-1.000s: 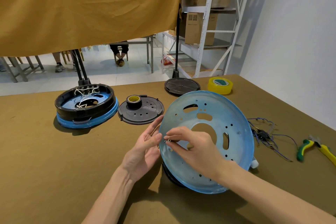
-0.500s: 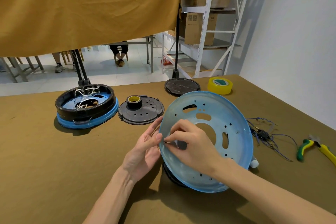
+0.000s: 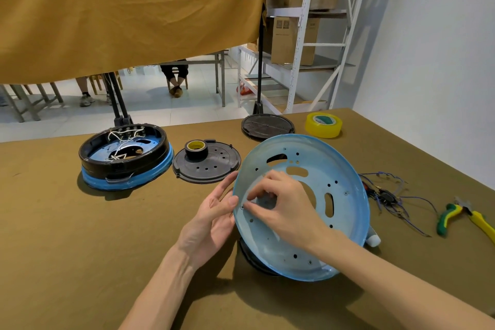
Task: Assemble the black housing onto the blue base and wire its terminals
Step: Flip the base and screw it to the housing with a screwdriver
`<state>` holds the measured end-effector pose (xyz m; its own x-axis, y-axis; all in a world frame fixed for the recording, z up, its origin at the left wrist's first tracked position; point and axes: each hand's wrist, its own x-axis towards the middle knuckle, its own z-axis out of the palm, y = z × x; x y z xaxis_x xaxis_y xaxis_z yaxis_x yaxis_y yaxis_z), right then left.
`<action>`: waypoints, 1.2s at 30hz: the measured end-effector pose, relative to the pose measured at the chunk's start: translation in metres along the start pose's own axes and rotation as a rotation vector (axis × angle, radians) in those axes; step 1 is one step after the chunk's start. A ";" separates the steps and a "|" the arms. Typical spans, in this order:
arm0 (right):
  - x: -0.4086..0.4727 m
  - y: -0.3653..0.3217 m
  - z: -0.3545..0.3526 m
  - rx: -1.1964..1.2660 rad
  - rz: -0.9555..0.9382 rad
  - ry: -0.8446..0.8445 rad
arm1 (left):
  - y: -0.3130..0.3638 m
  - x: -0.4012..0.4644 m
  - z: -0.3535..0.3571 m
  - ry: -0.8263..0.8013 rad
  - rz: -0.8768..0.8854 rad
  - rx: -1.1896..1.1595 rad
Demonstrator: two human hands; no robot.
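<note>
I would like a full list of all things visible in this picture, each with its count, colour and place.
blue base: one, light blue, tilted on edge at table centre-right
finished unit: one, black on blue, white wires inside, table left
perforated disc: one, black, beside the finished unit
small tape roll: one, black with yellow core, on the perforated disc
flat disc: one, black, far table edge
large tape roll: one, yellow, far right
wire bundle: one, blue wires, right of the blue base
pliers: one, green and yellow handles, right edge
left hand: open, against the base's left rim
right hand: pinching something tiny inside the base
</note>
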<state>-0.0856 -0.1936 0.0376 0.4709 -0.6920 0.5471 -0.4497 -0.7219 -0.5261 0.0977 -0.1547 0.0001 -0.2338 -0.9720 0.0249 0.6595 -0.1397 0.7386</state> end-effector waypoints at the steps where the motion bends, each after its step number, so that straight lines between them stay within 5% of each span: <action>1: 0.000 0.002 0.000 -0.002 0.014 -0.010 | -0.001 0.001 0.000 0.006 -0.001 0.020; 9: 0.007 0.016 0.006 0.052 0.247 -0.120 | -0.016 0.010 -0.002 0.229 0.017 0.412; 17: -0.009 0.022 -0.016 0.075 0.271 -0.298 | -0.018 0.009 -0.010 0.328 0.046 0.932; 22: -0.037 0.012 -0.030 -0.372 0.098 -0.645 | -0.015 0.008 -0.014 0.330 0.087 1.035; 30: -0.039 0.000 -0.039 -0.479 -0.115 -0.562 | -0.012 -0.002 -0.023 0.146 0.476 1.727; 36: -0.034 0.000 -0.058 -0.460 -0.101 -0.507 | -0.010 0.013 -0.018 0.118 0.663 1.943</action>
<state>-0.1456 -0.1698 0.0568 0.7734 -0.6164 0.1479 -0.6088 -0.7873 -0.0976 0.1008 -0.1692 -0.0190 -0.2396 -0.7951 0.5572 -0.8730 0.4276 0.2346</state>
